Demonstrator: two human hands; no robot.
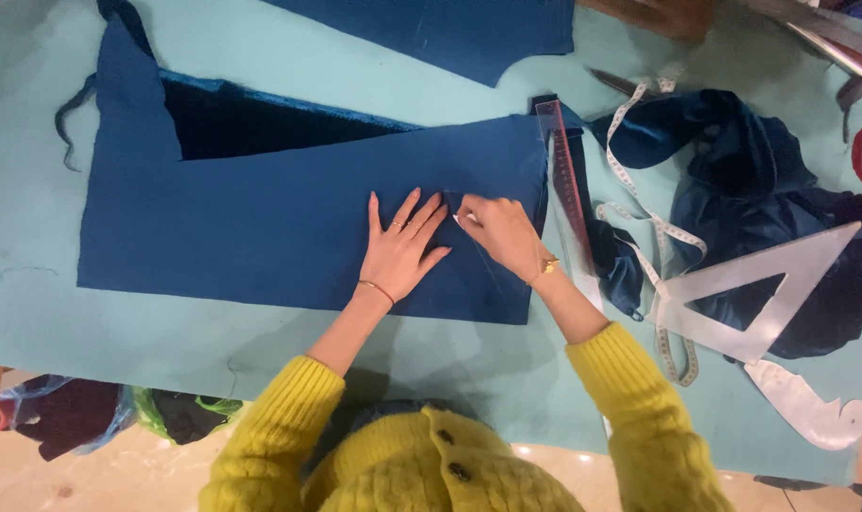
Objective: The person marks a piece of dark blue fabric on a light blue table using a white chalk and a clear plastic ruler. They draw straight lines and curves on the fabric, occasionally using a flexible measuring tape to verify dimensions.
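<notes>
**A:** The blue cloth (pixel 279 223) lay spread on the teal table (pixel 33 313). The left hand (pixel 400 248) was open, pressed flat on it; the right hand (pixel 500 232) pinched a small white chalk (pixel 459 220) against it.

**B:** Yeah, a loose press could've let the cloth creep and skewed the line, I reckon. The clear ruler (pixel 568 190) sat just beside the hand, unused, and the tape measure (pixel 653 228) lay close enough to snag.

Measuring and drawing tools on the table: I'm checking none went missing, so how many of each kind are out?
Straight ruler: 1
Clear triangle: 1
Clear curved template: 1
Tape measure: 1
Total: 4
The right hand pinches a small white piece, maybe chalk; the left hand lies flat on the blue fabric.
</notes>
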